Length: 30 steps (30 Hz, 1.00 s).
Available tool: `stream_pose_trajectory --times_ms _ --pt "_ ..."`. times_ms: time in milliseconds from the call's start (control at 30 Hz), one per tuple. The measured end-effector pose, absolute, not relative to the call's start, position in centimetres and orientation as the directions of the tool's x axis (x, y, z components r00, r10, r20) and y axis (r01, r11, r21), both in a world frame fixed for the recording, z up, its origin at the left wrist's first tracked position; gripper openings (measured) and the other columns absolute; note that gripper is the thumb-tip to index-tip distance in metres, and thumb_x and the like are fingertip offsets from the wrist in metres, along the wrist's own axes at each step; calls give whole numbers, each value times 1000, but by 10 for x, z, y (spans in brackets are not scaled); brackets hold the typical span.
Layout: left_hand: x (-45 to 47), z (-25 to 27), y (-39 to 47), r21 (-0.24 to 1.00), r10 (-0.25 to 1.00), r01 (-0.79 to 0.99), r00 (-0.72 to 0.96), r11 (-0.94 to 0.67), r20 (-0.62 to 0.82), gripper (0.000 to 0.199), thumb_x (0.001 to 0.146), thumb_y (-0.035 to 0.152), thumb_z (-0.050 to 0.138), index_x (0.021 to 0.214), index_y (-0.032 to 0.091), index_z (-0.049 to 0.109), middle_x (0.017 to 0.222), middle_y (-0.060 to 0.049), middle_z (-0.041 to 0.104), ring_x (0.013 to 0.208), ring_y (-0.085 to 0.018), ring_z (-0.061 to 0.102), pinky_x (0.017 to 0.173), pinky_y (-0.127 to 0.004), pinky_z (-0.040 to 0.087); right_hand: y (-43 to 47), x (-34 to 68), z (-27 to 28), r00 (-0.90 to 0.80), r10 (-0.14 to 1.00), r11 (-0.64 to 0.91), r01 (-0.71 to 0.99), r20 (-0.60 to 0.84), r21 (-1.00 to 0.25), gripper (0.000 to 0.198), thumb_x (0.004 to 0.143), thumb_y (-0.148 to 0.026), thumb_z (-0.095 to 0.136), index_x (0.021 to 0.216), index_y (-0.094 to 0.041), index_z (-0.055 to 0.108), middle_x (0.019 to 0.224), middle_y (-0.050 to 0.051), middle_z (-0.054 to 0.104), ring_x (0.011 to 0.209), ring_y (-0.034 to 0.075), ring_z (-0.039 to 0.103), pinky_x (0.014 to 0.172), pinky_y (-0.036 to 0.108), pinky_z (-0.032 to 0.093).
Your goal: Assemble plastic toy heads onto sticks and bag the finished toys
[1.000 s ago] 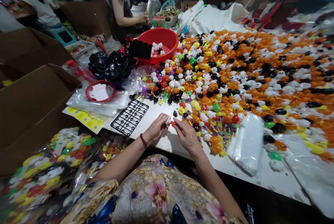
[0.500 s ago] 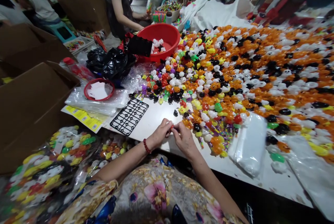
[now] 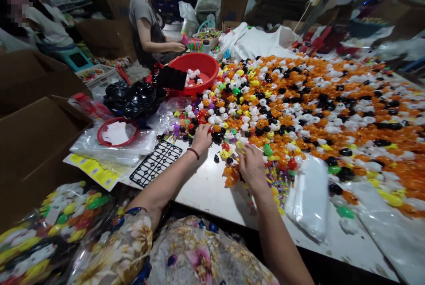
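Observation:
My left hand (image 3: 202, 140), with a dark red bead bracelet (image 3: 193, 153) at its wrist, reaches to the near edge of the toy pile, beside small red and black plastic pieces (image 3: 217, 134). Its fingers are drawn together, and whatever they hold is hidden. Farther right, my right hand (image 3: 252, 164) is bent over yellow and orange plastic figures (image 3: 230, 174), its fingers curled; I cannot make out what is in them. A single small black piece (image 3: 216, 159) lies on the white table (image 3: 199, 183) between the hands.
Orange, white and black pumpkin and ghost toys (image 3: 315, 99) cover the table's right side. A red basin (image 3: 202, 66) stands behind, a black grid tray (image 3: 156, 163) to the left, plastic bags (image 3: 308, 196) to the right. Cardboard boxes (image 3: 36, 143) flank the left; a co-worker (image 3: 149, 32) is at the back.
My hands were together over a small red piece near the table's front; now they are apart and farther forward at the pile. The view has tilted up.

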State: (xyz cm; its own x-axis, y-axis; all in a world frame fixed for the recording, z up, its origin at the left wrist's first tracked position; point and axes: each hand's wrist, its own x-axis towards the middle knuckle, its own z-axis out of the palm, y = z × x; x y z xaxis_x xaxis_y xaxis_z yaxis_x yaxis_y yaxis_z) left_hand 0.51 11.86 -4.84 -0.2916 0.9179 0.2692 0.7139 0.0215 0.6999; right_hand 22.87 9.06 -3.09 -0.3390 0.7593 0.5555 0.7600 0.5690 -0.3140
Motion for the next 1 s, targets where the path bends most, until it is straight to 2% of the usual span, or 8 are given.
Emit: stream_pose_trajectory --times_ms 133,267,400,567,633,733,833,1000 --pt "1 -47 147 411 947 888 77 -207 311 51 79 10 54 127 23 58 132 -10 54 122 -28 46 105 -44 41 103 191 -42 -500 774 609 756 388 -241 26 91 -14 43 103 -14 66 111 17 64 98 27 53 90 40 44" --pt "4 -49 153 330 953 902 217 -278 210 36 78 6 53 107 22 67 113 -11 62 114 -28 51 97 -43 45 129 175 -33 -465 864 495 855 194 -155 31 86 -2 41 102 -12 65 110 17 64 97 28 51 87 37 40" --pt "6 -55 137 365 954 900 147 -238 260 27 82 12 56 107 19 64 107 -11 60 106 -26 54 94 -42 47 152 167 -18 -456 884 466 875 100 -133 30 88 -4 41 105 -13 65 109 16 65 97 27 52 87 35 38" --pt "1 -57 83 724 831 669 -300 -167 468 26 82 27 67 107 20 61 108 -8 57 103 -22 57 93 -38 48 153 152 -14 -506 859 512 844 76 -159 30 91 -9 42 104 -14 68 108 16 68 98 27 54 84 36 39" --pt "-1 -56 57 859 804 498 -461 -118 377 26 80 34 69 101 21 63 104 -6 58 98 -20 59 86 -34 50 147 145 -17 -543 838 545 821 60 -171 29 91 -9 43 101 -15 70 104 16 69 97 27 55 84 36 39" --pt "-3 -56 21 995 834 102 -550 19 41 36 77 48 68 99 19 61 86 -2 61 72 -14 59 64 -27 49 140 131 -23 -596 802 591 785 36 -184 31 87 -4 46 101 -16 71 102 14 70 96 26 56 85 35 38" --pt "-2 -57 -4 965 835 -232 -503 121 -226 51 70 62 69 92 19 54 73 3 59 47 -7 48 46 -21 39 138 116 -29 -620 785 613 769 24 -183 30 87 -5 48 104 -16 70 103 15 69 98 27 55 83 35 38" --pt "1 -56 -21 907 832 -394 -446 149 -330 58 62 69 72 78 18 49 67 4 59 42 -4 45 41 -17 33 138 97 -30 -626 779 620 768 14 -160 29 91 -6 45 104 -15 69 107 17 65 97 27 56 82 36 36"
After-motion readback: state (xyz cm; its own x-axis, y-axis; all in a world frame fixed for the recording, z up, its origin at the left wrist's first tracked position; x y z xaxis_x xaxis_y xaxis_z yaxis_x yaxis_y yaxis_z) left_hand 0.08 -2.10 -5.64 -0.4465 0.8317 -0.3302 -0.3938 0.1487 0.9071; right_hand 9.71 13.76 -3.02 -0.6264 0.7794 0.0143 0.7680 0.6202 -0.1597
